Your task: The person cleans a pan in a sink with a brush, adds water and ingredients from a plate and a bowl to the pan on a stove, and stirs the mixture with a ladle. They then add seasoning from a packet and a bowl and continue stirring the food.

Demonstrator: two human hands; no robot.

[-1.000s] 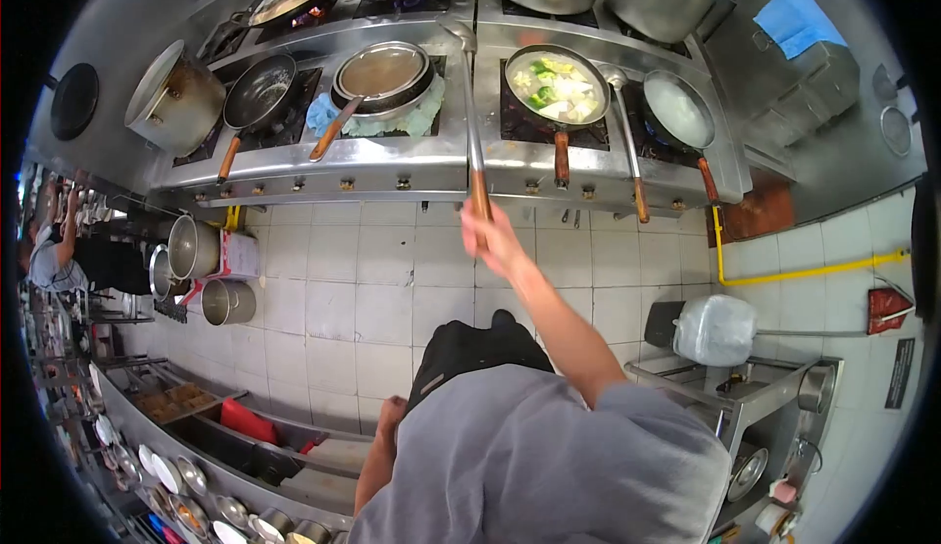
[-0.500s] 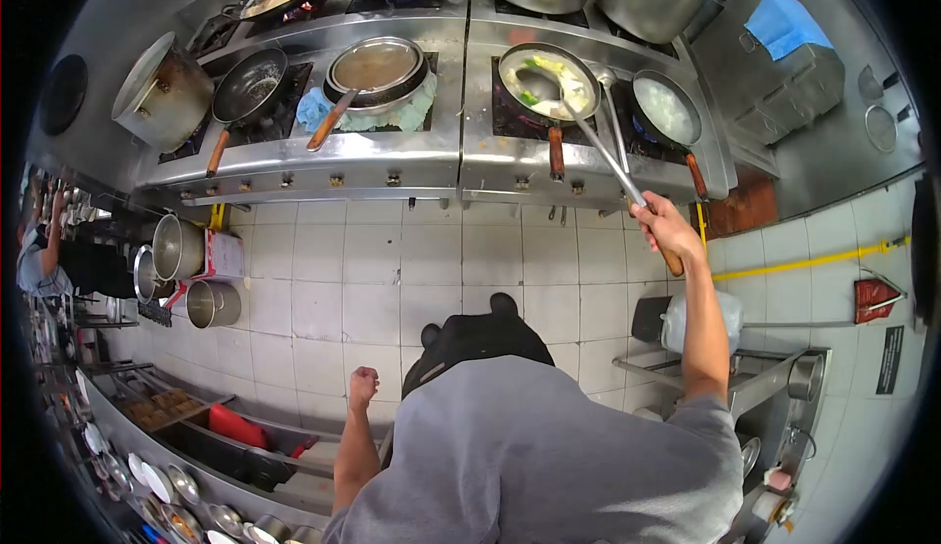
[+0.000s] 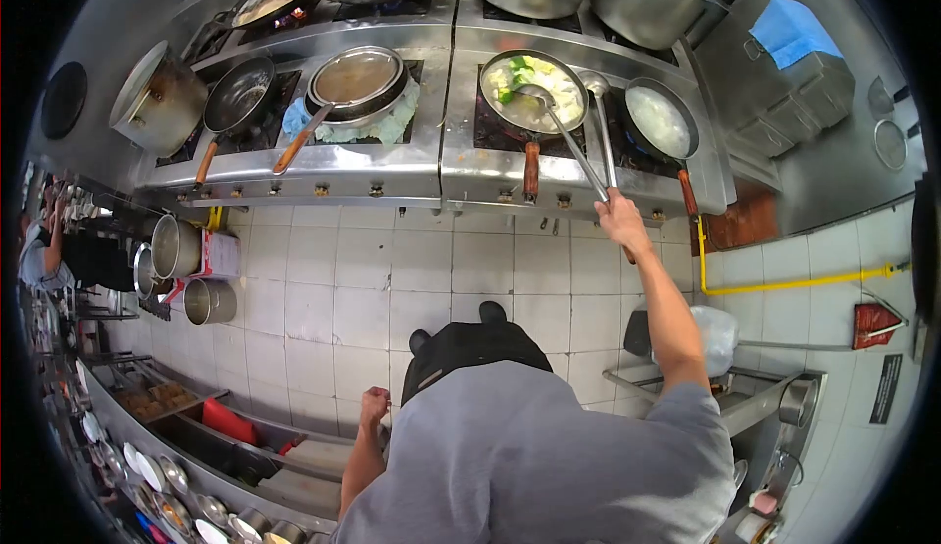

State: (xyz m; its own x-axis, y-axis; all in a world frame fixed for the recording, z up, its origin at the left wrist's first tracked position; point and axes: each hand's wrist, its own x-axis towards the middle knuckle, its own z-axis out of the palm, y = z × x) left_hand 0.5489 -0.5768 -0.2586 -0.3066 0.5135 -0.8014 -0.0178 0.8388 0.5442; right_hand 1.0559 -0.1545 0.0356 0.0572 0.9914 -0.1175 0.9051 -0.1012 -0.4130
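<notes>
My right hand (image 3: 622, 222) is closed around the handle of a long metal ladle (image 3: 580, 157). The ladle's bowl rests among green and pale yellow-white vegetable pieces (image 3: 559, 83) in cloudy liquid, inside a frying pan (image 3: 530, 136) on the front burner. That pan's wooden handle (image 3: 530, 172) points toward me, untouched. A second ladle (image 3: 606, 132) lies between this pan and another pan (image 3: 668, 130) of whitish liquid to the right. My left hand (image 3: 374, 405) hangs low beside my body, fingers curled, with nothing visible in it.
Left on the stove are a dark empty pan (image 3: 240, 98), a strainer (image 3: 355, 75) over a pot on cloths, and a tall pot (image 3: 157, 103). Large pots (image 3: 647, 0) stand behind. Pots (image 3: 210, 302) sit on the tiled floor; a person (image 3: 74, 250) is at far left.
My right hand has moved left, bringing the ladle handle steeper and its bowl slightly lower in the pan. The vegetables have shifted around it. My left hand is slightly lower; the view has shifted a little.
</notes>
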